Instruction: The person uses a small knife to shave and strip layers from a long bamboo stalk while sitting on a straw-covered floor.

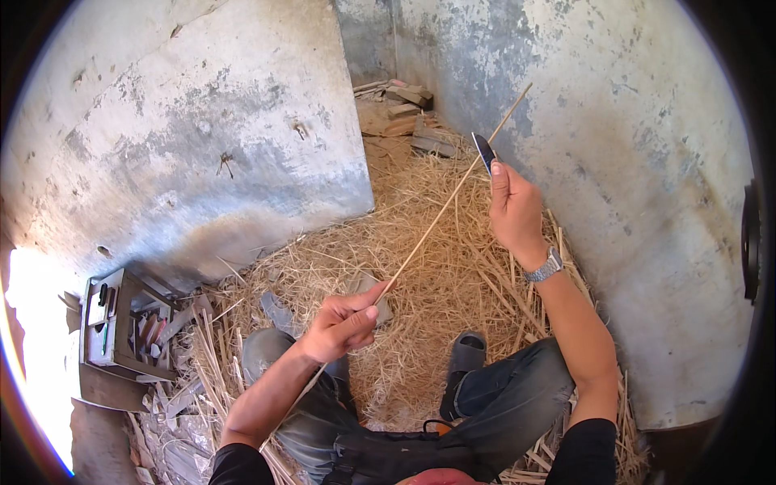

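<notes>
A long, thin strip of pale wood or bamboo (434, 222) runs slantwise from the lower left up to the far right. My left hand (343, 325) pinches it above my left knee, and its tail passes back under my left forearm. Out ahead, my right hand (516, 208) is closed round a knife (484, 151) with a dark blade and a bright edge. The blade lies against the strip near its far end. How much of the handle is inside my fingers is hidden.
Shavings (420, 323) cover the floor around my sandalled feet. Uncut strips (214, 356) lie by my left leg. A small wooden stand (121, 323) holding tools is at the left. Bricks and wood pieces (408, 105) are heaped in the far corner between worn walls (638, 186).
</notes>
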Motion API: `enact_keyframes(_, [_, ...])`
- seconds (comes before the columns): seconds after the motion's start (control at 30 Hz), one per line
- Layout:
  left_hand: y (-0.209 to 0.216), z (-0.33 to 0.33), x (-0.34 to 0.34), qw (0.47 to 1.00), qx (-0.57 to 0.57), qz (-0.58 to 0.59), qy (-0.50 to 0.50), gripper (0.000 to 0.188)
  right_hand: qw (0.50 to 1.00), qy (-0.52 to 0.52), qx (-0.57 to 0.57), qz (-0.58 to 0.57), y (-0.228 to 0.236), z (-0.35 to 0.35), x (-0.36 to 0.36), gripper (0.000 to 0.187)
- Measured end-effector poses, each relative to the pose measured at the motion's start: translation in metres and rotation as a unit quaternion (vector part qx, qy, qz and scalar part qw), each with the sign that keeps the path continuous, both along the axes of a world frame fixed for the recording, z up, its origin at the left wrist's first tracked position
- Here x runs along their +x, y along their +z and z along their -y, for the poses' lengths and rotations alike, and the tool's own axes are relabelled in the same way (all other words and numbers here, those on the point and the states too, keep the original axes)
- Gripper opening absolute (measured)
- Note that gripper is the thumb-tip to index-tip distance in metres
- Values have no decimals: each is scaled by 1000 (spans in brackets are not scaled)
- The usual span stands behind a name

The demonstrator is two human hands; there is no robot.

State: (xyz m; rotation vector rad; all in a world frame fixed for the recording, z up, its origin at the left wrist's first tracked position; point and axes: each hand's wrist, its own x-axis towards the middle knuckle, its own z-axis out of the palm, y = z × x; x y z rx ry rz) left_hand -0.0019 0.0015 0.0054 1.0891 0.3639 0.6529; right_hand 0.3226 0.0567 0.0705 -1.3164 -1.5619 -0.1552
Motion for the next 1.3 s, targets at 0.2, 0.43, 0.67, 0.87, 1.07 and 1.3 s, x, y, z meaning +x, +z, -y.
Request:
enact_keyframes(0.2, [-1, -3, 2, 998, -8, 4, 56, 48, 976, 169, -139, -1, -24, 22, -52, 41])
enact_keyframes(0.43, [3, -2, -4, 998, 2, -5, 64, 47, 973, 202, -109, 10, -25, 39, -66, 37])
enact_keyframes(0.67, [-9, -2, -7, 998, 36, -17, 40, 47, 977, 108, -177, -43, -15, 10, -31, 40])
enact_keyframes(0.87, [-4, -3, 0, 999, 2, -8, 44, 46, 971, 215, -98, 43, -33, 44, -79, 36])
enact_keyframes(1.07, [3, -5, -5, 998, -33, 4, 53, 44, 985, 173, -26, 3, -26, 26, -89, 46])
enact_keyframes(1.3, [6, 1, -5, 1000, -11, 11, 21, 44, 984, 149, -98, -11, -28, 19, -71, 46])
